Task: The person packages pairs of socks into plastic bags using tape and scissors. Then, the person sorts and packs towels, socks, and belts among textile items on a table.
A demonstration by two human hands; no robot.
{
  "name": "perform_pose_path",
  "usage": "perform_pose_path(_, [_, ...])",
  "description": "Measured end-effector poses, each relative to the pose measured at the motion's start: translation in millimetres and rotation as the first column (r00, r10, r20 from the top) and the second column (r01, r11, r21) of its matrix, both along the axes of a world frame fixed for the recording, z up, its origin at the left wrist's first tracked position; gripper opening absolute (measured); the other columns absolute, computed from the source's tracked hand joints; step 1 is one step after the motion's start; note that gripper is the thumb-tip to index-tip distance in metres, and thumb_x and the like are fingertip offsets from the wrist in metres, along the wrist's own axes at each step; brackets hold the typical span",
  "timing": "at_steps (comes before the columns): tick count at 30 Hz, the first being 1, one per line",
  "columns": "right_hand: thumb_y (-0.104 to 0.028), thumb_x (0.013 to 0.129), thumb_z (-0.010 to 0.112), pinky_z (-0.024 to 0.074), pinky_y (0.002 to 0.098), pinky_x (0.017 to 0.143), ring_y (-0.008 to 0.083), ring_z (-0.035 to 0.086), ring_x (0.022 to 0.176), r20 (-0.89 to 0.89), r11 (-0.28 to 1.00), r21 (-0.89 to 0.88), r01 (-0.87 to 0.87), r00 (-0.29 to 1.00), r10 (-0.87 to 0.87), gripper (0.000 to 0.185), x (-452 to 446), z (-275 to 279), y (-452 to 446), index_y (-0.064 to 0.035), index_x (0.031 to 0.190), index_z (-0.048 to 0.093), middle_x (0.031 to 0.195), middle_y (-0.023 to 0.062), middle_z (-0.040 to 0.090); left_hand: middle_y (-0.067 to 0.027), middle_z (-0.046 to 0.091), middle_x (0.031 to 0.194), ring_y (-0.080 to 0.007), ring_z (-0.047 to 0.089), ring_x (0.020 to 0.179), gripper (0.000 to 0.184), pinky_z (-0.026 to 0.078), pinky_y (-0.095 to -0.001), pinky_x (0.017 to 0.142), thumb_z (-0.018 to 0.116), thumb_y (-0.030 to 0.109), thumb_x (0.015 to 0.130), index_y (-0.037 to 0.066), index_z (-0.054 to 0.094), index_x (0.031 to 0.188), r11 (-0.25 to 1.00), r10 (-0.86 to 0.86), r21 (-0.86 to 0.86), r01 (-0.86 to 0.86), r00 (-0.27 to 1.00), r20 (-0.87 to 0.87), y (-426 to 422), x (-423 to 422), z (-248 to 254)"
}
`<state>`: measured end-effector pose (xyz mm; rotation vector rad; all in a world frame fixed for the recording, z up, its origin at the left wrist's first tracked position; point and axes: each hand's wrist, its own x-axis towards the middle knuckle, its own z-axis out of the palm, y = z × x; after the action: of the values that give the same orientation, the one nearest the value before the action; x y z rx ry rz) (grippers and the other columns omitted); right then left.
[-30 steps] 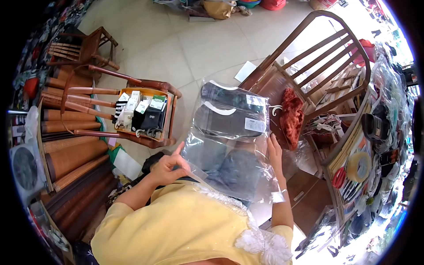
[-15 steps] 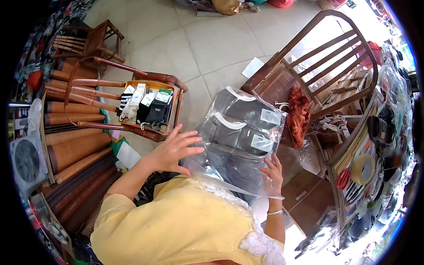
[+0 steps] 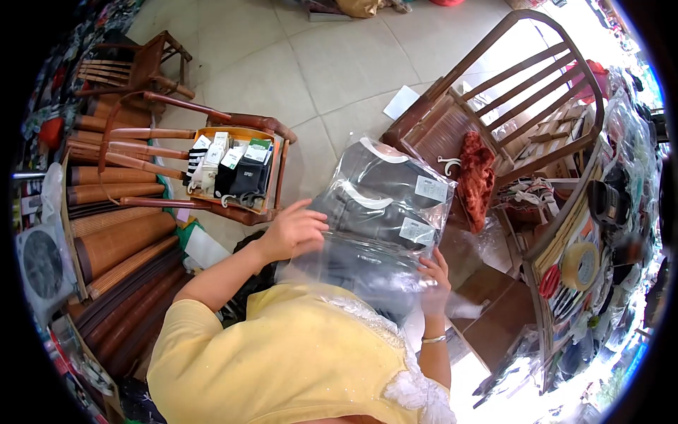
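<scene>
A clear plastic bag (image 3: 353,265) lies across my lap. Inside its upper part are two dark grey packed items (image 3: 385,180) with white curved tops and white labels. At the bag's left edge, my left hand (image 3: 295,230) has its fingers bent together on the film; the thumb is hidden. My right hand (image 3: 436,279) holds the right edge of the bag below the labels, partly covered by the film. The loose lower film is smeared by motion.
Left of the bag, a wooden chair (image 3: 286,131) bears a box of packed socks (image 3: 244,173). Rolled brown mats (image 3: 127,244) stand at far left. On the right are another wooden chair (image 3: 420,131), a red cloth (image 3: 477,184), a cardboard box (image 3: 505,304) and a tape roll (image 3: 579,266).
My left hand's spread fingers have folded together at the bag's left edge. The loose lower film has shifted upward, while my right hand stays at the right edge.
</scene>
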<state>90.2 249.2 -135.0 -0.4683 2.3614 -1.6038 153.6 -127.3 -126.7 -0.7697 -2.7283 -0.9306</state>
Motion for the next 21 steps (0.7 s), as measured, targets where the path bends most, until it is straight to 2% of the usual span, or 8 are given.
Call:
perform_pose_path(2, [-0.01,0.088,0.057,0.0369,0.0362,0.099,0.0285,0.049,0.119,0.121,0.976,0.063,0.21,0.969,-0.216,0.015,-1.1,-9.4,-1.6,0.0005,0.081,0.065,0.112,0.0163,0.064,-0.0072,0.067,0.091,-0.0315,0.062,0.092,0.023,0.045,-0.0449,0.089,0.074,0.021,0.071,0.01,0.063,0.087,0.899,0.309,0.261,-0.352,0.931,0.194,10.4,-10.6,-12.1])
perform_pose_path(4, [-0.004,0.085,0.058,0.0433,0.0305,0.078,0.0166,0.056,0.084,-0.053,0.945,0.106,0.311,0.95,-0.306,0.017,-13.1,-7.0,-17.8,0.0016,0.07,0.059,0.087,0.0092,0.063,-0.0036,0.065,0.079,-0.0219,0.062,0.074,0.019,0.049,-0.0355,0.069,0.07,0.013,0.076,0.007,0.061,0.092,0.909,0.368,0.151,-0.389,0.918,0.148,15.6,-28.5,-17.5])
perform_pose_path(6, [-0.004,0.082,0.063,0.0406,0.0273,0.064,0.01,0.047,0.071,0.179,0.91,0.132,0.392,0.894,-0.411,0.01,-21.3,-28.4,-16.6,-0.0001,0.074,0.058,0.075,0.003,0.052,-0.0013,0.063,0.076,-0.0092,0.059,0.07,0.02,0.046,-0.0276,0.058,0.067,0.01,0.082,0.004,0.057,0.099,0.479,0.259,0.307,-0.823,0.466,0.846,20.6,-46.8,-16.8])
perform_pose_path(7, [-0.004,0.082,0.063,0.0406,0.0273,0.064,0.01,0.047,0.071,0.175,0.91,0.125,0.394,0.894,-0.411,0.01,-26.6,-26.7,-20.3,-0.0001,0.074,0.058,0.075,0.003,0.052,-0.0011,0.062,0.08,-0.0018,0.055,0.068,0.025,0.041,-0.0214,0.051,0.066,0.013,0.084,0.003,0.052,0.104,0.489,0.282,0.303,-0.818,0.477,0.833,21.4,-52.1,-12.8])
perform_pose_path(11, [-0.006,0.076,0.068,0.0393,0.0251,0.061,0.009,0.045,0.068,0.278,0.902,0.071,0.426,0.86,-0.427,0.035,-44.5,-17.7,-26.6,-0.0005,0.106,0.05,0.08,0.0008,0.051,-0.0089,0.063,0.093,-0.0087,0.059,0.076,0.035,0.046,-0.0271,0.06,0.068,0.022,0.085,0.005,0.053,0.111,0.619,0.492,0.235,-0.749,0.603,0.628,18.4,-67.6,-33.1])
perform_pose_path(13, [-0.005,0.075,0.068,0.0447,0.0279,0.077,0.0123,0.053,0.08,0.327,0.928,0.042,0.369,0.873,-0.362,0.064,-59.7,-10.1,-28.0,0.0011,0.13,0.036,0.095,0.0046,0.057,-0.0081,0.061,0.104,-0.011,0.059,0.086,0.044,0.048,-0.0263,0.072,0.07,0.021,0.082,0.003,0.052,0.118,0.32,0.234,0.454,-0.831,0.534,0.812,18.2,-80.9,-39.7])
perform_pose_path(17, [-0.011,0.08,0.066,0.0439,0.0297,0.087,0.0148,0.056,0.096,0.612,0.852,-0.268,0.449,0.763,-0.209,0.056,-113.1,2.4,-39.4,0.0013,0.129,0.043,0.108,0.0079,0.06,-0.0085,0.061,0.111,-0.0145,0.058,0.098,0.052,0.047,-0.0286,0.085,0.071,0.018,0.08,0.0,0.05,0.124,0.306,-0.155,0.441,-0.844,0.413,0.897,5.0,-108.5,-32.2])
perform_pose_path(21, [-0.008,0.085,0.063,0.0498,0.0288,0.078,0.0134,0.061,0.087,0.638,0.86,-0.322,0.395,0.762,-0.111,0.031,-133.8,-7.9,-29.7,-0.0011,0.114,0.056,0.101,0.0031,0.063,-0.0091,0.061,0.111,-0.0152,0.059,0.097,0.051,0.047,-0.0298,0.086,0.071,0.016,0.08,-0.001,0.051,0.124,0.464,-0.125,0.46,-0.757,0.459,0.88,16.4,-115.9,-21.4])
